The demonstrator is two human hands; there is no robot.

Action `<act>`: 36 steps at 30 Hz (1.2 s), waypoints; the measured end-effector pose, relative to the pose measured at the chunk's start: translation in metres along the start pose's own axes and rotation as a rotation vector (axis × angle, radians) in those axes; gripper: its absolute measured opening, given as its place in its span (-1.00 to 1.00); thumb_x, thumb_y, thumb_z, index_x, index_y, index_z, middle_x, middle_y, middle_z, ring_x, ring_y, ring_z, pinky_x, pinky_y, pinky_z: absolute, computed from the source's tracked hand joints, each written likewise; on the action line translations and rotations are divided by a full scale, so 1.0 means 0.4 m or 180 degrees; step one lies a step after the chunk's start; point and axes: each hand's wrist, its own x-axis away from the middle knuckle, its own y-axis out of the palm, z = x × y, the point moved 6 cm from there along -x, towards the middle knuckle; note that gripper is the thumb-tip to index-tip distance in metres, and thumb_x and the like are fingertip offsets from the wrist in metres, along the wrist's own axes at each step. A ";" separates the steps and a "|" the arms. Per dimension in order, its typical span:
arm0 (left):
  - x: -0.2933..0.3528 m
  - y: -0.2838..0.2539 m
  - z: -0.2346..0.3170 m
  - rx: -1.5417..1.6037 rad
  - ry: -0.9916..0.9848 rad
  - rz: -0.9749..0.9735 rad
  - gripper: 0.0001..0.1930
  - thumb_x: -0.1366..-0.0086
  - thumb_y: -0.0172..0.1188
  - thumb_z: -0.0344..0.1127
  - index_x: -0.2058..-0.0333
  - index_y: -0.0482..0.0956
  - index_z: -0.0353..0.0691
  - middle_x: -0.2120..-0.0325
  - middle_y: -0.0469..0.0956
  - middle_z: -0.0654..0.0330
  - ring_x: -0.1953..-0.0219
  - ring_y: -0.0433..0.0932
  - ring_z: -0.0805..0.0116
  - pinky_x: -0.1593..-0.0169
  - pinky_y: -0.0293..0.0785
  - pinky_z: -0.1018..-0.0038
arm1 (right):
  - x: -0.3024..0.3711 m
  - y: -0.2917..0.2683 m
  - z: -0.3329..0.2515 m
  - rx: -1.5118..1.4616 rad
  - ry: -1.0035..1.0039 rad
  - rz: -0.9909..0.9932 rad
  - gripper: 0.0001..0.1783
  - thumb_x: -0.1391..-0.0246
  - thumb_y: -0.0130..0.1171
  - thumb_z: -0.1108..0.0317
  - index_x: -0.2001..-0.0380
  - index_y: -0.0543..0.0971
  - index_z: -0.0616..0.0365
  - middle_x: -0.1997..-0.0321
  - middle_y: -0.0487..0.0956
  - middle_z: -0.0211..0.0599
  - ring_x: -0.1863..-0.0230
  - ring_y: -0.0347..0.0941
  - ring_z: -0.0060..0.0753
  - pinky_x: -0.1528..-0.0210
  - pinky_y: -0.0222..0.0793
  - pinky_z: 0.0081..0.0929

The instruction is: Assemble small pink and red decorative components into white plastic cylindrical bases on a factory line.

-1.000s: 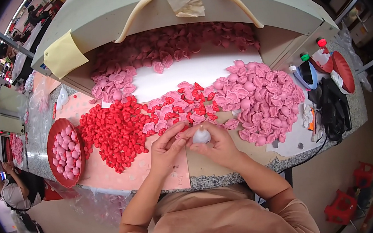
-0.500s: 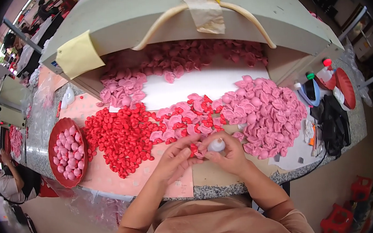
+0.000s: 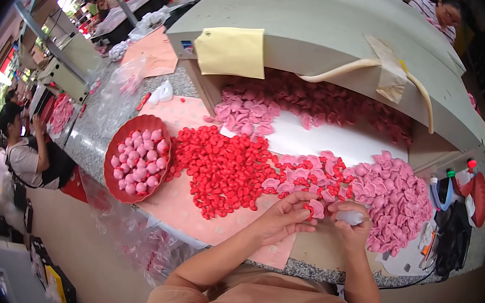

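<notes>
Between the fingertips of my left hand (image 3: pixel 282 219) is a small pink petal-shaped piece (image 3: pixel 317 208) with red bits against it. My right hand (image 3: pixel 355 228) is wrapped round a small whitish squeeze bottle (image 3: pixel 350 217), just right of that piece; its tip is too small to make out. Beyond my hands lies a strip of mixed pink and red pieces (image 3: pixel 301 174). Glossy red pieces (image 3: pixel 220 168) are heaped to the left, and pink cupped pieces (image 3: pixel 392 201) to the right. A red bowl (image 3: pixel 117 185) at the far left holds pink balls with red bits.
A grey-green hood (image 3: pixel 311 20) arches over the back of the granite table (image 3: pixel 84 132), with more pink pieces under it. At the right are capped bottles (image 3: pixel 451 180), black cloth (image 3: pixel 454 238) and a red dish (image 3: pixel 480 200). Another person (image 3: pixel 29 147) sits far left.
The view has swung left, so the table things now appear farther right. Both hands keep their holds. My right-hand grip has shifted lower around the bottle, which is tilted differently.
</notes>
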 end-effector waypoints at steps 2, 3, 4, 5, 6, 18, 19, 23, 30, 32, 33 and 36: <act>0.002 -0.001 0.006 0.0016 0.0056 0.0065 -0.61 -0.28 0.01 -0.42 -0.09 0.24 -0.17 0.22 0.47 0.17 0.19 0.52 0.33 0.08 0.52 0.39 | 0.010 -0.013 0.022 0.0017 0.0311 0.0203 -0.59 0.21 0.38 0.29 0.31 0.48 0.27 0.26 0.53 -0.11 0.34 0.47 -0.41 0.26 0.37 -0.53; 0.004 -0.003 0.006 0.0088 0.0040 0.0074 -0.61 -0.29 0.00 -0.40 -0.09 0.24 -0.16 0.24 0.47 0.22 0.18 0.52 0.34 0.07 0.51 0.38 | 0.002 -0.002 0.017 0.0359 -0.0019 0.0126 -0.69 0.06 0.21 0.30 0.28 0.41 0.23 0.50 0.48 -0.28 0.51 0.39 -0.54 0.46 0.28 -0.68; 0.006 -0.004 0.007 0.0158 0.0032 0.0085 -0.62 -0.29 -0.01 -0.38 -0.09 0.25 -0.16 0.26 0.47 0.27 0.17 0.52 0.34 0.05 0.50 0.37 | 0.000 0.009 0.020 0.0309 -0.0022 0.0046 -0.69 0.06 0.21 0.30 0.28 0.41 0.23 0.50 0.48 -0.28 0.51 0.39 -0.54 0.46 0.28 -0.68; 0.005 0.000 0.010 0.0167 0.0032 0.0062 -0.63 -0.31 -0.03 -0.34 -0.09 0.25 -0.13 0.30 0.45 0.36 0.14 0.50 0.36 0.03 0.49 0.36 | 0.005 0.001 0.031 0.0167 0.0249 0.0301 -0.67 -0.01 0.14 0.21 0.26 0.39 0.22 0.54 0.43 -0.32 0.55 0.34 -0.57 0.53 0.21 -0.70; 0.006 -0.001 0.016 0.0152 0.0128 0.0111 -0.63 -0.31 -0.03 -0.34 -0.09 0.25 -0.13 0.30 0.45 0.36 0.14 0.50 0.36 0.03 0.49 0.36 | 0.011 -0.004 0.045 0.0021 0.0522 0.0531 -0.64 -0.07 0.06 0.12 0.24 0.37 0.21 0.58 0.39 -0.37 0.60 0.29 -0.60 0.59 0.14 -0.73; -0.009 0.018 -0.008 -0.0107 0.0090 0.0037 -0.54 -0.29 0.00 -0.33 -0.17 0.19 -0.10 0.25 0.45 0.34 0.11 0.51 0.32 0.00 0.47 0.42 | 0.018 -0.070 0.036 -0.1175 0.0541 0.0932 -0.61 -0.12 -0.02 -0.04 0.28 0.33 0.07 0.66 0.16 -0.57 0.69 0.02 -0.72 0.65 -0.08 -0.74; -0.011 0.011 -0.012 -0.0234 0.0080 0.0159 -0.53 -0.29 0.01 -0.35 -0.17 0.19 -0.11 0.26 0.46 0.34 0.12 0.51 0.32 0.00 0.47 0.41 | 0.010 -0.070 0.042 -0.1184 0.0553 0.0905 -0.63 -0.12 -0.01 -0.04 0.32 0.32 0.06 0.66 0.17 -0.57 0.69 0.03 -0.71 0.64 -0.06 -0.72; 0.019 -0.013 0.013 -0.1026 0.0057 0.0729 -0.52 -0.24 0.04 -0.49 -0.14 0.24 -0.17 0.14 0.44 0.26 0.14 0.50 0.41 0.03 0.49 0.37 | -0.019 -0.056 0.046 -0.1131 0.0685 0.1142 -0.68 -0.15 -0.03 0.05 0.47 0.28 0.05 0.66 0.18 -0.53 0.67 0.08 -0.65 0.61 0.04 -0.62; 0.056 -0.029 0.006 -0.1753 0.0313 0.0648 -0.56 -0.26 -0.02 -0.50 -0.13 0.23 -0.25 -0.06 0.31 0.15 0.01 0.41 0.35 0.00 0.47 0.32 | -0.011 -0.067 0.015 -0.0234 0.0647 0.0954 -0.66 -0.15 0.00 0.08 0.39 0.33 0.17 0.56 0.40 -0.38 0.60 0.25 -0.59 0.55 0.21 -0.57; 0.058 -0.031 -0.005 -0.1744 0.0296 0.0661 -0.57 -0.27 -0.03 -0.48 -0.13 0.22 -0.26 -0.08 0.30 0.13 -0.02 0.40 0.33 -0.02 0.45 0.30 | -0.013 -0.059 -0.014 0.0209 0.0310 0.0708 -0.67 -0.11 0.07 0.12 0.33 0.36 0.20 0.48 0.44 -0.35 0.51 0.31 -0.60 0.47 0.26 -0.60; 0.057 -0.030 -0.003 -0.1725 0.0345 0.0734 -0.57 -0.28 -0.03 -0.46 -0.13 0.22 -0.27 -0.08 0.28 0.11 -0.03 0.39 0.31 -0.03 0.44 0.30 | -0.014 -0.060 -0.016 0.0205 0.0333 0.0739 -0.67 -0.11 0.07 0.12 0.33 0.36 0.20 0.48 0.44 -0.35 0.51 0.31 -0.60 0.47 0.26 -0.60; 0.047 -0.027 -0.002 -0.1762 0.0308 0.0763 -0.57 -0.29 -0.03 -0.43 -0.14 0.21 -0.28 -0.09 0.27 0.09 -0.03 0.38 0.30 -0.02 0.44 0.30 | -0.009 -0.061 -0.020 0.0177 0.0322 0.0733 -0.74 -0.03 0.17 0.27 0.32 0.41 0.23 0.41 0.49 -0.38 0.40 0.39 -0.64 0.35 0.31 -0.66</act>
